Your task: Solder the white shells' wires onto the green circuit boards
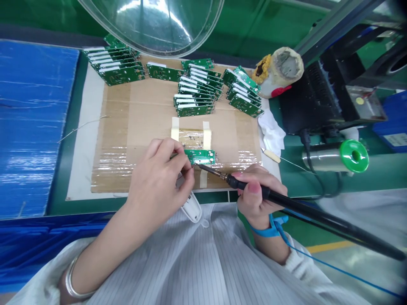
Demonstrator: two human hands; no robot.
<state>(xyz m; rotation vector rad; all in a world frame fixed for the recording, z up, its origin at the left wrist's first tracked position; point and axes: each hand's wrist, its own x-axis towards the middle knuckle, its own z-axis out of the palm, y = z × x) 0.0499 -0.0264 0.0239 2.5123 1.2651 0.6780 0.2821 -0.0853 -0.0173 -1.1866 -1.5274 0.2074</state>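
Observation:
A small green circuit board (201, 156) lies on the cardboard sheet (140, 123) near the front edge. My left hand (159, 182) is closed in a pinch at the board's left end; what the fingertips hold there is too small to make out. My right hand (254, 195) grips a black soldering iron (286, 203), whose tip (202, 166) touches the board's front edge. A white plastic piece (192, 209) shows under my left hand. A blue wrist strap (273, 228) circles my right wrist.
Stacks of green circuit boards (197, 91) fan out across the back of the cardboard. A clear dome (152, 21) hangs above. A solder-wire spool (337, 156), an iron stand with sponge (280, 70), a black unit (321, 93) and a white cloth (271, 133) sit right. Blue sheets (32, 123) lie left.

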